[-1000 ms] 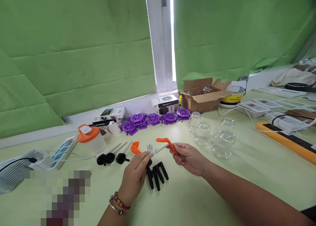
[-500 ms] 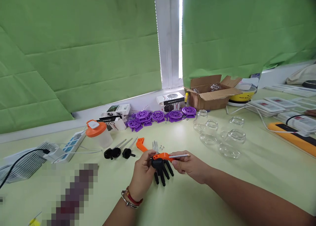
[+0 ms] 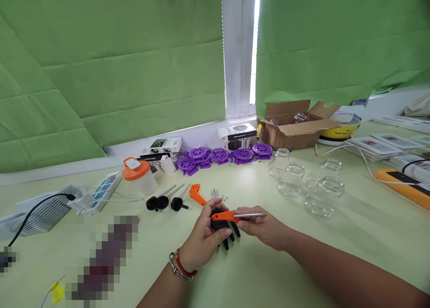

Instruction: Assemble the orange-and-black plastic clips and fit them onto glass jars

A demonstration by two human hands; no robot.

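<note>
At the far left of the pale green table [image 3: 302, 263] a black plug sits in a white power strip [image 3: 97, 193], and a clear cup with an orange lid [image 3: 136, 170] stands just beside it. Three black knobs with metal shafts [image 3: 164, 201] lie near a loose orange bracket [image 3: 195, 193]. Behind them are small white and black boxes [image 3: 161, 145]; their print is too small to read. A row of purple reels [image 3: 221, 156] lines the wall edge.

The left hand [image 3: 203, 240], a beaded bracelet and bangle at its wrist, curls its fingers around a black knob under an orange lever [image 3: 223, 216], just above a bunch of black pegs [image 3: 230, 236] on the table. The right hand [image 3: 265, 227] comes in from the right, forearm low, pinching a thin metal rod [image 3: 250, 215] that runs into the lever.

Further right stand clear glass jars [image 3: 309, 189], an open cardboard box [image 3: 295, 124] and an orange bar [image 3: 403, 189]. Green blinds [image 3: 117, 66] cover the window.
</note>
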